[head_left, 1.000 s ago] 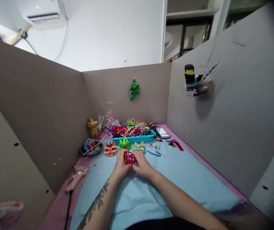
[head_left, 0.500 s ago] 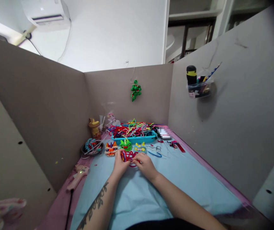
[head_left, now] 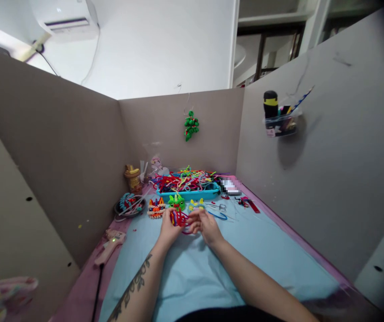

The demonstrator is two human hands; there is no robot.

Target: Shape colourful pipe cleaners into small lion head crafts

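Note:
My left hand (head_left: 170, 228) is closed around a pipe cleaner piece (head_left: 179, 218), mostly red with bands of other colours and loose red loops on its right side. Just right of those loops, my right hand (head_left: 207, 226) has its fingers loosely apart; nothing shows in them, and whether a fingertip touches a loop is hard to see. Beyond my hands stand three fuzzy finished figures: an orange one (head_left: 156, 208), a green one (head_left: 176, 202) and a yellow and blue one (head_left: 196, 205).
A blue tray (head_left: 188, 195) heaped with pipe cleaners stands behind the figures. Scissors (head_left: 221, 207) and a blue pipe cleaner (head_left: 219, 216) lie to the right, near a phone (head_left: 231, 186). At left are a dark bowl (head_left: 138, 211) and a pink glue gun (head_left: 109, 250) with a cord.
My right hand has come off its pinch at the red loops, opening its fingers and shifting slightly right. My left hand keeps its hold on the piece.

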